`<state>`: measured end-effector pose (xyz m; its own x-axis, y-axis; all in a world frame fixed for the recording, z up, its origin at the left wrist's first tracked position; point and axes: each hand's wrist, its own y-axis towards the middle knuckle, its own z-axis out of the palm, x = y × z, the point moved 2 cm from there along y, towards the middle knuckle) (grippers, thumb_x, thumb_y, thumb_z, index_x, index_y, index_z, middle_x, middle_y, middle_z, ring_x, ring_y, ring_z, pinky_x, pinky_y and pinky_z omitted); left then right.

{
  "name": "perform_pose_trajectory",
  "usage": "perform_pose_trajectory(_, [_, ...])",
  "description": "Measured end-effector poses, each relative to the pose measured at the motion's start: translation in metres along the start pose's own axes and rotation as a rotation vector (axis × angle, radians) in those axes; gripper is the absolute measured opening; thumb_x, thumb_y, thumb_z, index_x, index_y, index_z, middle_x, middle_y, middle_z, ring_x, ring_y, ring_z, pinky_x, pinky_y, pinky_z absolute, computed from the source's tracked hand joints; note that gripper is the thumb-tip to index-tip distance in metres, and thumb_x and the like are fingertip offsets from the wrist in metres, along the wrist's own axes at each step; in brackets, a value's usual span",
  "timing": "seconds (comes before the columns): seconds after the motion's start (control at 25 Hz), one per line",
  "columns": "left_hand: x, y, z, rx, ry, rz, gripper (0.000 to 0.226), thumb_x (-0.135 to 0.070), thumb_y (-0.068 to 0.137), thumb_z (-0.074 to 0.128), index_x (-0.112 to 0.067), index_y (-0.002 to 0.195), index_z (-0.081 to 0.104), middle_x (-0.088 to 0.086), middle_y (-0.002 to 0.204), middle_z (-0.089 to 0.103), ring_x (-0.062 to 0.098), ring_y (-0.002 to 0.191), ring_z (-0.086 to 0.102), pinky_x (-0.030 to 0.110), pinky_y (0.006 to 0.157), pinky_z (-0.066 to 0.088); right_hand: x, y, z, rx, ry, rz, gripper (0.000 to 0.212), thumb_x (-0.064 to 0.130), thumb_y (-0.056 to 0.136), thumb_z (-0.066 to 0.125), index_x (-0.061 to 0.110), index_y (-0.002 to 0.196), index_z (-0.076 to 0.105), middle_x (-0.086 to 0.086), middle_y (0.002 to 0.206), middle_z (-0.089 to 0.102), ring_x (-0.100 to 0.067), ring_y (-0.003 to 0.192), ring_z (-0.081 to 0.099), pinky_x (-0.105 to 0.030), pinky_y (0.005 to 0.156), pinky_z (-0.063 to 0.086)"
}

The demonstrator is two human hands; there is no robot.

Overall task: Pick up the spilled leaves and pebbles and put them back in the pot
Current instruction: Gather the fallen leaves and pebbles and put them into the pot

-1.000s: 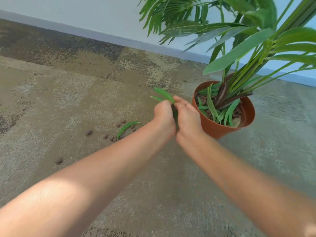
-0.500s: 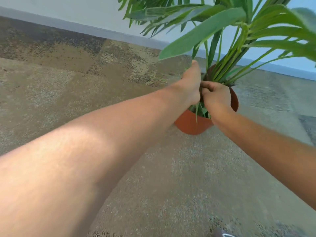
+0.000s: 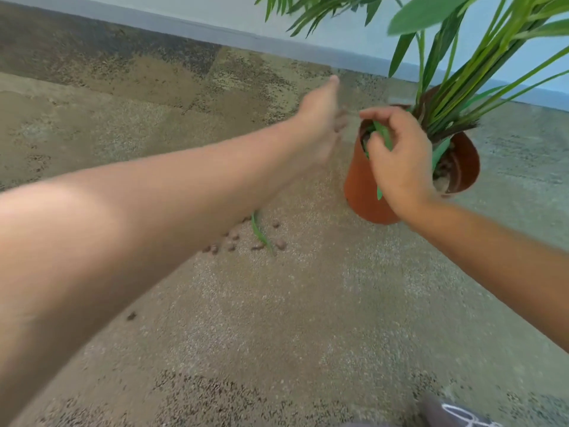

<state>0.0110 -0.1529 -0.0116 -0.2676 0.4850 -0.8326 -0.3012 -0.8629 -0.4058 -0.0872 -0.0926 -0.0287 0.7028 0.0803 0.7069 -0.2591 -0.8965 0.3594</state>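
Observation:
A terracotta pot [image 3: 361, 183] with a tall green plant [image 3: 455, 75] stands on the carpet at the right. My right hand [image 3: 397, 155] hovers over the pot's near rim, fingers curled around green leaves [image 3: 383, 135]. My left hand [image 3: 320, 124] is stretched out left of the pot, blurred, fingers apart and holding nothing. One green leaf [image 3: 260, 232] lies on the carpet below my left forearm, among several brown pebbles [image 3: 257, 245]. A single pebble [image 3: 131, 316] lies further toward me at the left.
Brown and grey patterned carpet [image 3: 308, 318] covers the floor. A grey skirting board and pale blue wall [image 3: 215, 10] run along the back. A grey shoe [image 3: 452, 411] shows at the bottom right edge. Plant fronds hang over the upper right.
My left hand has pulled away from the pot to the left and opened. My right hand stays over the pot with leaves. The view has dropped, showing the spilled leaf and pebbles again.

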Motion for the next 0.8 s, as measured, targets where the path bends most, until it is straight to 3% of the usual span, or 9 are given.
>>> perform_pose_trajectory(0.08, [-0.009, -0.005, -0.042, -0.034, 0.036, 0.085, 0.05, -0.031, 0.101, 0.028, -0.003, 0.143, 0.031, 0.017, 0.14, 0.047, 0.03, 0.128, 0.047, 0.039, 0.107, 0.036, 0.015, -0.024, 0.018, 0.08, -0.015, -0.189, 0.035, -0.004, 0.084, 0.045, 0.011, 0.11, 0.062, 0.004, 0.113, 0.057, -0.002, 0.102, 0.051, -0.004, 0.094, 0.034])
perform_pose_trajectory(0.16, [-0.014, -0.016, -0.088, -0.031, 0.144, 0.132, 0.042, -0.029, 0.101, 0.03, -0.007, 0.132, 0.046, 0.01, 0.132, 0.056, 0.025, 0.121, 0.055, 0.037, 0.105, 0.04, 0.019, -0.051, 0.043, 0.194, 0.023, -0.29, 0.034, -0.004, 0.083, 0.046, 0.014, 0.106, 0.064, 0.003, 0.113, 0.059, -0.01, 0.111, 0.054, -0.019, 0.101, 0.039])
perform_pose_trajectory(0.24, [-0.012, -0.032, -0.135, -0.048, 0.376, 0.111, 0.031, -0.028, 0.1, 0.034, -0.014, 0.113, 0.059, 0.002, 0.117, 0.065, 0.02, 0.109, 0.062, 0.035, 0.101, 0.046, 0.015, -0.076, 0.071, 0.364, 0.047, -0.27, 0.032, -0.003, 0.084, 0.049, 0.017, 0.102, 0.066, 0.001, 0.105, 0.062, -0.016, 0.096, 0.061, -0.032, 0.088, 0.049])
perform_pose_trajectory(0.32, [-0.004, -0.048, -0.179, -0.109, 0.772, 0.052, 0.024, -0.027, 0.098, 0.04, -0.018, 0.1, 0.062, -0.002, 0.101, 0.067, 0.018, 0.097, 0.065, 0.035, 0.095, 0.05, 0.01, -0.099, 0.1, 0.554, -0.011, -0.206, 0.03, 0.0, 0.087, 0.05, 0.019, 0.103, 0.067, 0.003, 0.103, 0.061, -0.014, 0.078, 0.059, -0.033, 0.074, 0.052])
perform_pose_trajectory(0.4, [0.014, -0.066, -0.223, -0.149, 1.241, -0.039, 0.018, -0.028, 0.094, 0.049, -0.016, 0.098, 0.062, 0.0, 0.091, 0.065, 0.016, 0.076, 0.062, 0.032, 0.078, 0.055, 0.009, -0.118, 0.125, 0.689, -0.086, -0.197, 0.03, 0.003, 0.089, 0.049, 0.021, 0.106, 0.066, 0.004, 0.109, 0.061, -0.01, 0.077, 0.057, -0.026, 0.069, 0.048])
perform_pose_trajectory(0.48, [0.043, -0.089, -0.258, -0.073, 1.607, -0.176, 0.012, -0.029, 0.089, 0.057, -0.017, 0.09, 0.055, 0.002, 0.095, 0.061, 0.014, 0.07, 0.056, 0.022, 0.059, 0.048, 0.013, -0.132, 0.143, 0.749, -0.085, -0.204, 0.03, 0.003, 0.089, 0.049, 0.021, 0.107, 0.065, 0.004, 0.111, 0.061, -0.009, 0.088, 0.056, -0.025, 0.074, 0.045])
perform_pose_trajectory(0.56, [0.079, -0.113, -0.278, 0.111, 1.877, -0.309, 0.023, -0.037, 0.084, 0.062, -0.022, 0.085, 0.044, -0.003, 0.1, 0.052, 0.011, 0.079, 0.052, 0.018, 0.062, 0.041, 0.02, -0.143, 0.154, 0.793, -0.056, -0.206, 0.029, 0.004, 0.089, 0.05, 0.021, 0.108, 0.064, 0.004, 0.11, 0.061, -0.008, 0.094, 0.054, -0.026, 0.083, 0.046])
perform_pose_trajectory(0.68, [0.107, -0.128, -0.291, 0.172, 1.924, -0.356, 0.035, -0.043, 0.081, 0.063, -0.022, 0.091, 0.038, -0.004, 0.097, 0.037, 0.011, 0.078, 0.049, 0.021, 0.062, 0.038, 0.025, -0.153, 0.16, 0.866, -0.063, -0.204, 0.028, 0.007, 0.091, 0.05, 0.023, 0.111, 0.062, 0.007, 0.113, 0.058, -0.001, 0.094, 0.045, -0.019, 0.085, 0.043])
perform_pose_trajectory(0.8, [0.104, -0.123, -0.299, 0.194, 1.84, -0.412, 0.036, -0.036, 0.077, 0.07, -0.024, 0.093, 0.04, -0.004, 0.1, 0.036, 0.012, 0.085, 0.048, 0.019, 0.062, 0.037, 0.022, -0.156, 0.156, 0.866, -0.043, -0.167, 0.029, 0.007, 0.09, 0.049, 0.023, 0.109, 0.063, 0.008, 0.114, 0.058, 0.004, 0.079, 0.046, -0.007, 0.068, 0.036])
